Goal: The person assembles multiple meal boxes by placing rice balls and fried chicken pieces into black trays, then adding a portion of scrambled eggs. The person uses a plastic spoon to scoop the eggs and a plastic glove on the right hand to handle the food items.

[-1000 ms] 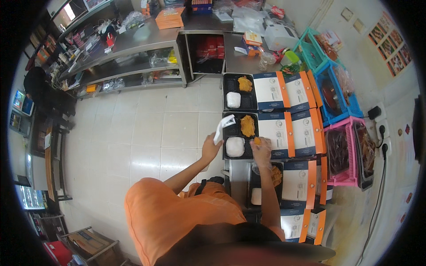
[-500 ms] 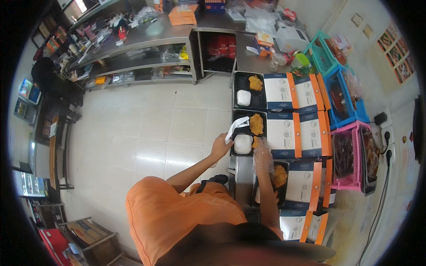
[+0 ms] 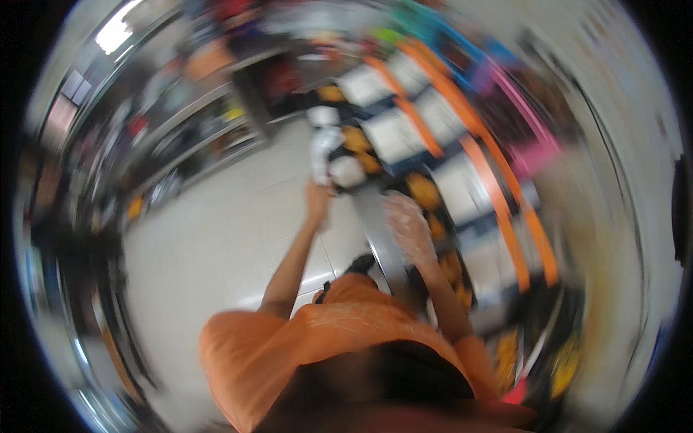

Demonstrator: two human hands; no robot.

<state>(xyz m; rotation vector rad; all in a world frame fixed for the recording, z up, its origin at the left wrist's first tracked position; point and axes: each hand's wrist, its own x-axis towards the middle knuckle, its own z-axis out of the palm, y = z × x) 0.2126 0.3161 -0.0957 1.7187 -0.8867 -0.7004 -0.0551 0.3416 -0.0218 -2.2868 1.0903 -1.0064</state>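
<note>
The whole view is smeared by motion. My left hand (image 3: pixel 317 204) is closed on the lower end of a white strip (image 3: pixel 322 153), which stands beside a black meal tray. In that tray are a rounded white packet (image 3: pixel 346 172) and golden-brown fried pieces (image 3: pixel 355 139). My right hand (image 3: pixel 408 227), in a clear plastic glove, hovers by a nearer tray with more fried pieces (image 3: pixel 423 191). Blur hides its fingers, and I cannot tell whether they hold anything. White box lids (image 3: pixel 395 136) with orange bands lie to the right of the trays.
A steel table edge (image 3: pixel 381 238) runs between my arms. Steel shelves (image 3: pixel 209 137) stand at the far left over a tiled floor (image 3: pixel 195 238). Pink (image 3: pixel 530 137) and blue (image 3: pixel 456 42) baskets line the right wall. Yellow-and-black items (image 3: pixel 567 364) appear at the lower right.
The view has turned, so trays and boxes appear tilted. My right hand has left the fried piece in the farther tray and come nearer to me. My left hand still has the white strip.
</note>
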